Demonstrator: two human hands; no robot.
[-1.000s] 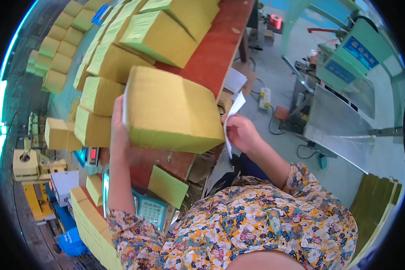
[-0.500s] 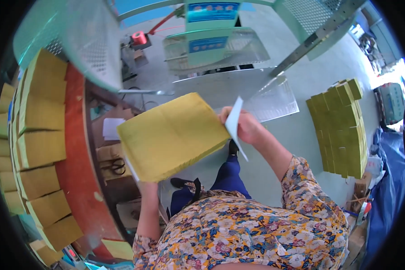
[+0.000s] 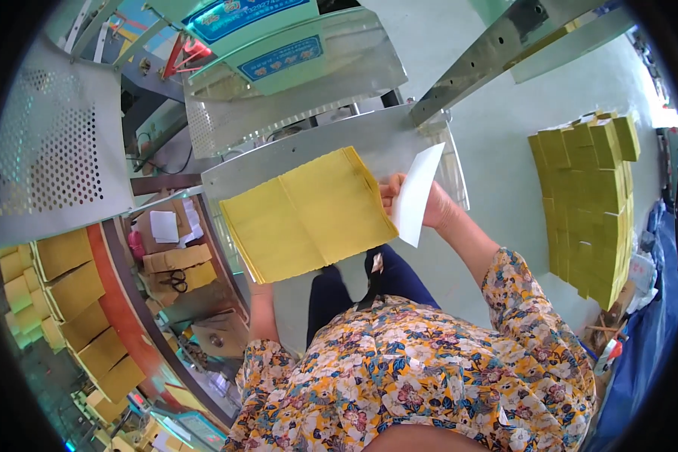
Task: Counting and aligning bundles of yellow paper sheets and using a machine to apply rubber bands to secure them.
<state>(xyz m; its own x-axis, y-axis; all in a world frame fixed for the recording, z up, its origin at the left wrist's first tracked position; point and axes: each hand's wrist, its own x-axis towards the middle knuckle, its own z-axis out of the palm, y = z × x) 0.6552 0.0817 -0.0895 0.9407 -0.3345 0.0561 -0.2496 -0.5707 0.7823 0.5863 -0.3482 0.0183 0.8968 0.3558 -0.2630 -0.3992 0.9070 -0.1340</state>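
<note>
A thick stack of yellow paper [image 3: 309, 215] with wavy edges and a crease across its middle is held in front of me, tilted. My left hand [image 3: 260, 288] grips its lower left corner; most of the fingers are hidden beneath the stack. On the other side, my right hand [image 3: 437, 205] is closed on a white sheet [image 3: 418, 192], its curled fingers close against the stack's right end. Whether those fingers also grip the stack, I cannot tell. Beyond the stack lies a grey metal machine table [image 3: 309, 147], partly covered by it in view.
A clear guard [image 3: 294, 83] and a slanting metal bar [image 3: 490, 60] rise over the machine table. At left, a red-brown bench [image 3: 120, 290] carries yellow paper stacks, beside a shelf with scissors [image 3: 175, 281]. Yellow bundles [image 3: 584, 203] are piled on the right floor.
My view has turned and come closer to the machine table. The paper stack now appears in front of that table and more level. Both hands keep their holds.
</note>
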